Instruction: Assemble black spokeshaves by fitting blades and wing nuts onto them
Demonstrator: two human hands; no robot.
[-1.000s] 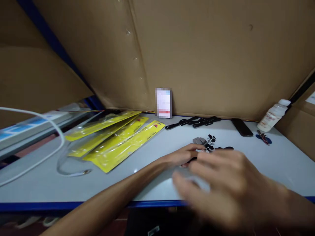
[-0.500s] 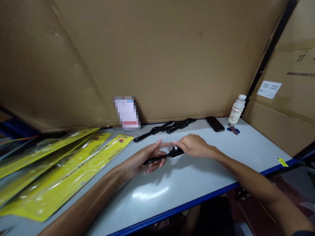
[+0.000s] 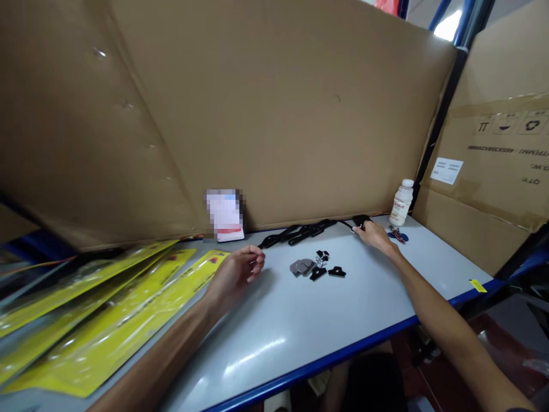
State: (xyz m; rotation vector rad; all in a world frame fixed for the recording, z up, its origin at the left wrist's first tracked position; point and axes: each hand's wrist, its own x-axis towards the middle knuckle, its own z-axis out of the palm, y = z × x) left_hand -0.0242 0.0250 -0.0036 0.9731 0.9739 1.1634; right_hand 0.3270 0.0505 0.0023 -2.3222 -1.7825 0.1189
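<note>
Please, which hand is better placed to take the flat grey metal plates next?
Probably the left hand: it is nearer to the flat grey metal plates and seems empty, while the right hand is farther away, at a slim black tool.

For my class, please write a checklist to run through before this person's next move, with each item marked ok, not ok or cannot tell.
1. Left hand free: cannot tell; its fingers are curled, though no held object shows.
2. Right hand clear of tools: not ok; a black handle reaches its fingertips.
3. Small black parts and grey plates away from the blue front edge: ok; they lie well back on the table.
4. Bottle upright and capped: ok.
5. Yellow packages squared up: not ok; they overlap, fanned out.
</note>
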